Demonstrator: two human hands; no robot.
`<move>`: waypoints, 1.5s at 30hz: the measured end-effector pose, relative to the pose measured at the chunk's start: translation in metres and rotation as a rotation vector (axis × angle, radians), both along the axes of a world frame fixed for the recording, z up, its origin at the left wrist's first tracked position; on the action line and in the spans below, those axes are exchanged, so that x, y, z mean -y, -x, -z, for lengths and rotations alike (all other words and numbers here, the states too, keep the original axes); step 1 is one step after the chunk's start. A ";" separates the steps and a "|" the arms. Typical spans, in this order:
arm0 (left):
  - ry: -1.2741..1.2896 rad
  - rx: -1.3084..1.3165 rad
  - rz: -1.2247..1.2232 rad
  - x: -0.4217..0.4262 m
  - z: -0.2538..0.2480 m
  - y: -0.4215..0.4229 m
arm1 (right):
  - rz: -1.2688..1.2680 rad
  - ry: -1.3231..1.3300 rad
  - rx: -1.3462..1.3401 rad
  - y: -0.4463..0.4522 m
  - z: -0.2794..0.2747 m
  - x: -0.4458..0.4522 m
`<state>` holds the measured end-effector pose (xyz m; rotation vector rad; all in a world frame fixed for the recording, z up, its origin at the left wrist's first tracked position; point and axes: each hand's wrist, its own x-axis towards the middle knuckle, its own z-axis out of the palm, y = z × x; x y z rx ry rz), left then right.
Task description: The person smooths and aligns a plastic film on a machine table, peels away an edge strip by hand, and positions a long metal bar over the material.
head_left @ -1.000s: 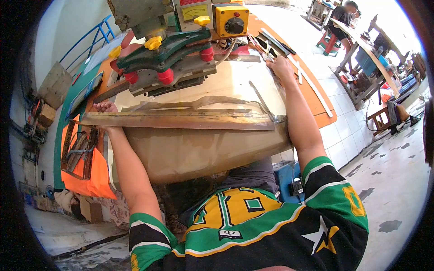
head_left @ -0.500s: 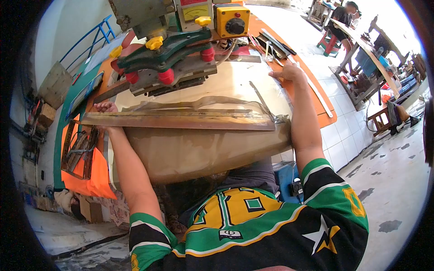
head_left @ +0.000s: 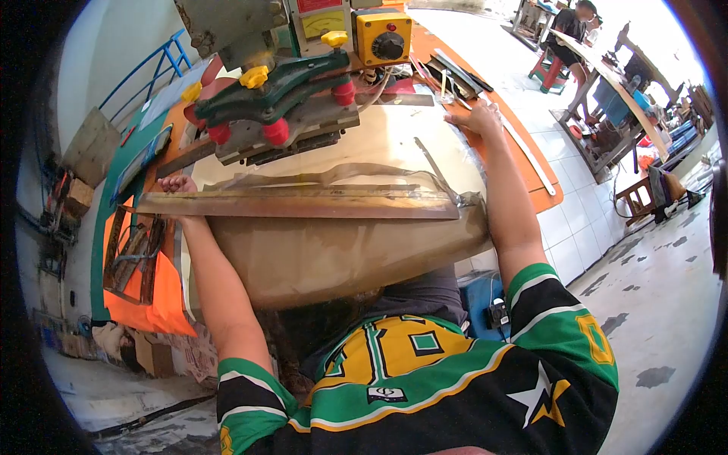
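A long flat bar point(head_left: 303, 205) lies across a translucent brownish sheet point(head_left: 341, 262), which droops over the near table edge toward my lap. At the bar's left end, my left hand point(head_left: 177, 184) has its fingers curled on the far side, the bar crossing in front of the wrist. Whether anything is inside those fingers is hidden. My right hand point(head_left: 479, 120) rests at the right edge of the pale work surface point(head_left: 387, 140), thumb stretched left and fingers extended. A crinkled strip of film point(head_left: 341, 171) and a thin dark strip point(head_left: 436, 163) lie behind the bar.
Overhead hangs a green press head point(head_left: 273, 102) with red spacers and yellow knobs. Beside it stands a yellow control box point(head_left: 383, 38). A metal frame point(head_left: 136, 258) sits on orange sheets point(head_left: 163, 299) at left. A seated person point(head_left: 569, 34) works at the far right.
The camera view has shifted slightly, moving the press head a little left and up. My right hand has moved slightly, its fingers a bit more spread; my left hand stays at the bar's end.
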<state>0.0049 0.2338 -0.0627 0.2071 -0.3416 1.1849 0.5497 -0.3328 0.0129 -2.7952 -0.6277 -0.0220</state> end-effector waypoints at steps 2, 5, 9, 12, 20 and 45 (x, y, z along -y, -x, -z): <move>0.045 0.000 -0.071 0.043 -0.023 -0.011 | 0.060 -0.027 0.037 0.006 0.001 -0.008; 0.073 -0.006 -0.103 0.052 -0.030 -0.011 | 0.117 -0.054 0.087 0.009 0.004 -0.018; 0.044 0.015 -0.066 0.057 -0.030 -0.009 | 0.197 -0.127 0.152 0.010 0.012 -0.026; 0.101 -0.070 -0.175 0.044 -0.028 -0.010 | 0.186 -0.169 0.246 0.006 0.019 -0.034; 0.003 -0.006 -0.060 0.034 -0.019 -0.008 | -0.068 -0.584 0.069 -0.005 0.023 -0.032; -0.249 -0.059 -0.111 0.038 -0.014 -0.007 | -0.471 -0.531 -0.100 0.025 0.013 -0.045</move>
